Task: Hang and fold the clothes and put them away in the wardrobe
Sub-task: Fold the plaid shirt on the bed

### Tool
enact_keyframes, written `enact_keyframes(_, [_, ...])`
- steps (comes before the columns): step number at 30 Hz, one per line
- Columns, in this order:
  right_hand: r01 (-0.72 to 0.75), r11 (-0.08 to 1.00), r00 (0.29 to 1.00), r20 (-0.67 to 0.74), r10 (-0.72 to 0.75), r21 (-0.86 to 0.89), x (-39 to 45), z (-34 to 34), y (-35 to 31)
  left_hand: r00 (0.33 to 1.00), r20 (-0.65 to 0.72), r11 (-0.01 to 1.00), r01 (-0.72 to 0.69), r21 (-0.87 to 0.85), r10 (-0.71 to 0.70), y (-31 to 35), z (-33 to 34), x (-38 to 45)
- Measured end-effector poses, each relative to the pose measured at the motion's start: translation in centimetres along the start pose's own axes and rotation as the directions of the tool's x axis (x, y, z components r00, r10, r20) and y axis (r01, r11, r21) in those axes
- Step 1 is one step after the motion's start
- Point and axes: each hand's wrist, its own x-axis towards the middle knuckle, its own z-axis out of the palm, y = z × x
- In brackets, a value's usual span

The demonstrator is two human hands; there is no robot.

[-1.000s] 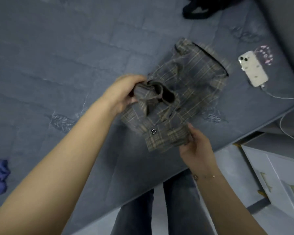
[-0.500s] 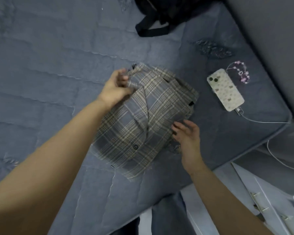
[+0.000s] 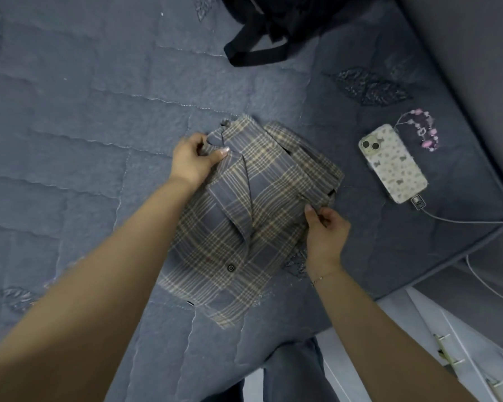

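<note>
A grey and tan plaid jacket (image 3: 262,210) lies folded flat on the blue quilted bed (image 3: 84,140), one button showing near its lower part. My left hand (image 3: 193,159) pinches the collar corner at the jacket's upper left, thumb on top of the cloth. My right hand (image 3: 324,230) grips the jacket's right edge, fingers curled around the fabric. Both forearms reach in from the bottom of the view.
A phone in a patterned case (image 3: 392,163) lies right of the jacket, plugged into a white cable (image 3: 462,220), with a pink bead charm (image 3: 426,129) beside it. A black bag (image 3: 273,27) sits at the bed's far side. White drawers (image 3: 462,352) stand at lower right.
The jacket went from bunched up in my hands to folded flat on the bed. My right hand, open half a second ago, now grips the right edge.
</note>
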Motion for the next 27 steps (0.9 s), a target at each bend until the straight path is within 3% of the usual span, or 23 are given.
enact_keyframes(2, [-0.048,0.996,0.999,-0.015,0.049,0.077,-0.3,0.3,-0.1,0.999,0.002,0.997,0.049,0.057,-0.049,0.4,0.0,0.8])
enact_keyframes(5, [-0.112,0.960,0.992,0.087,0.093,0.257,0.1,0.1,-0.5,0.979,0.178,0.992,0.113,-0.052,-0.102,1.9,-0.6,1.6])
enact_keyframes(8, [-0.138,0.980,0.950,0.298,0.090,0.143,1.1,-0.6,-1.3,0.923,0.350,0.982,0.183,-0.037,-0.159,3.3,-0.9,1.6])
enact_keyframes(10, [-0.109,0.992,0.947,0.309,0.084,0.066,1.1,-0.4,-2.4,0.930,0.341,0.985,0.166,-0.057,-0.137,3.5,-1.1,1.2])
enact_keyframes(12, [-0.059,0.992,0.956,0.293,0.024,0.110,0.4,-0.2,-3.6,0.946,0.320,0.984,0.098,-0.147,-0.047,3.8,-2.0,0.4])
enact_keyframes(16, [0.197,0.963,0.919,0.308,-0.246,0.182,-2.8,0.1,-7.9,0.974,0.180,0.943,-0.070,-0.326,0.135,5.4,-6.4,-2.6])
enact_keyframes(19, [0.430,0.865,0.814,0.304,-0.496,0.259,-6.8,-0.1,-12.4,0.942,0.045,0.850,-0.279,-0.446,0.333,7.0,-11.3,-5.7])
enact_keyframes(22, [0.609,0.742,0.663,0.333,-0.671,0.282,-12.3,-0.9,-15.3,0.888,-0.038,0.784,-0.425,-0.453,0.459,7.5,-16.3,-10.1])
enact_keyframes(27, [0.848,0.518,0.435,0.417,-0.798,0.108,-20.4,-2.6,-11.7,0.868,-0.096,0.769,-0.480,-0.422,0.488,1.8,-21.7,-17.6])
